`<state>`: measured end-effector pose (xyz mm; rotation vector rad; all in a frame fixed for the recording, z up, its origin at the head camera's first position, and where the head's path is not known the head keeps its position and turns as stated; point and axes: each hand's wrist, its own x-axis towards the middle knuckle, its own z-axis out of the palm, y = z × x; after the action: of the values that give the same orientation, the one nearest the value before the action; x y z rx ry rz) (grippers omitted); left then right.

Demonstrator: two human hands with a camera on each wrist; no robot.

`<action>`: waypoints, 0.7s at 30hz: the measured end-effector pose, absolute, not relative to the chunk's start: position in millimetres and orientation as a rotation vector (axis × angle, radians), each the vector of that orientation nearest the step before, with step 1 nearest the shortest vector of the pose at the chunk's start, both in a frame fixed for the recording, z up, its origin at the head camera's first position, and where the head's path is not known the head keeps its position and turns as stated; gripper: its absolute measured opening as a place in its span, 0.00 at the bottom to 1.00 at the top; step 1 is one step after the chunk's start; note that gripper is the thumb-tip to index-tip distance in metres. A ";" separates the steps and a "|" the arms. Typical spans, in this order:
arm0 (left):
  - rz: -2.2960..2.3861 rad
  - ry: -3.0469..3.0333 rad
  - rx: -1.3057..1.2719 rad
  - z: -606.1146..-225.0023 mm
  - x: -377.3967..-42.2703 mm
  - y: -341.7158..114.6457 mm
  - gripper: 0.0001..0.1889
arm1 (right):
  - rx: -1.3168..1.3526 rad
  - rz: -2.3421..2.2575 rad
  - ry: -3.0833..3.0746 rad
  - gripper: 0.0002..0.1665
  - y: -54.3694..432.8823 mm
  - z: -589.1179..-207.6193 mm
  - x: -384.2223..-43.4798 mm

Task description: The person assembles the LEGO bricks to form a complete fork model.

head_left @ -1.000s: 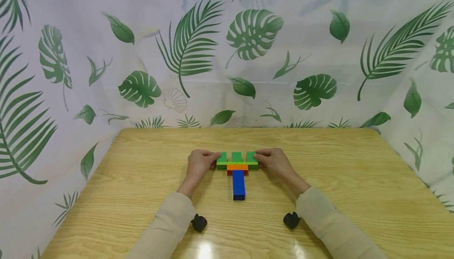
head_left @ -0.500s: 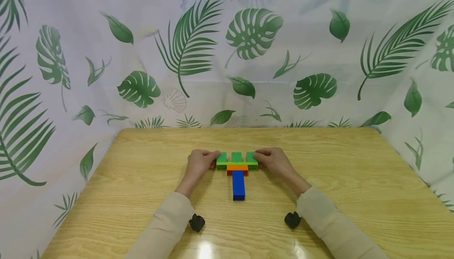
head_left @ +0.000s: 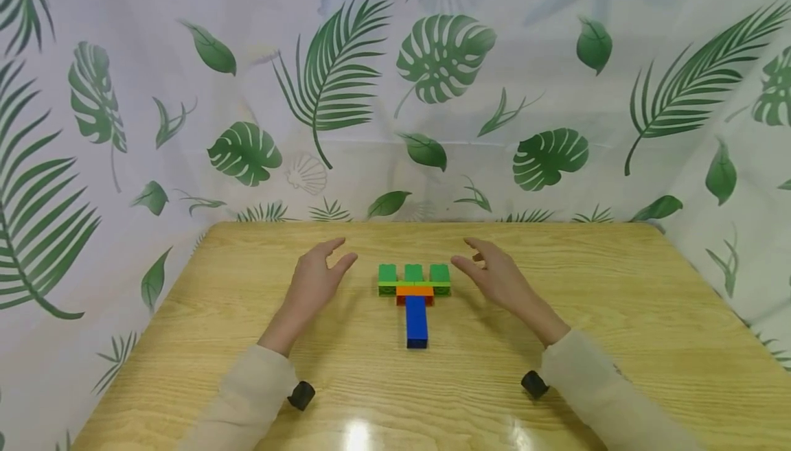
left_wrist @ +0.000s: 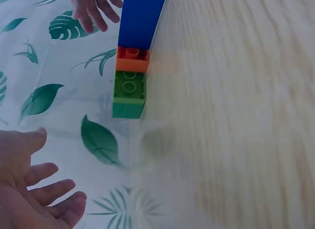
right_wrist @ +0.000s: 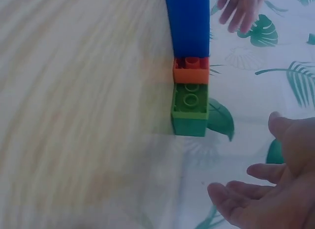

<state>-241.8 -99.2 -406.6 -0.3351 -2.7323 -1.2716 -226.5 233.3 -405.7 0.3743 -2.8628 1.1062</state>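
A trident-like build of toy building bricks lies on the table: three green bricks (head_left: 413,273) in a row at the far side, a lime green strip of bricks (head_left: 387,289), an orange brick (head_left: 415,292) and a long blue brick piece (head_left: 417,322) pointing toward me. To its left my left hand (head_left: 316,276) hovers with thumb and fingers spread, holding nothing. My right hand (head_left: 503,279) is likewise spread and free on the right side, apart from the bricks. Both wrist views show a gap between fingers and the green end brick (left_wrist: 129,109).
The wooden table (head_left: 587,286) reaches back to a white leaf-print cloth (head_left: 432,183) hanging behind and at the sides. A black wrist device (head_left: 301,395) sits on the left sleeve, another black device (head_left: 534,384) on the right one.
Both hands have let go of the outer green bricks and moved outward, left hand to the left, right hand to the right, fingers opening. The brick build stays in place.
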 end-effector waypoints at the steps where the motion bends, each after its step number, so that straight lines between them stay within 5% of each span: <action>1: -1.227 -2.734 -0.360 -401.9 -239.2 -102.9 0.32 | 0.387 1.058 -2.864 0.44 234.2 -402.4 -225.2; 21: -0.154 -2.700 -0.661 -370.6 -209.6 -155.0 0.46 | 0.621 0.298 -2.794 0.55 250.9 -390.1 -202.7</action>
<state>-209.6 -155.0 -370.6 -0.6613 -2.7004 -0.1541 -202.7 250.9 -390.1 0.6214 -2.7939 0.2980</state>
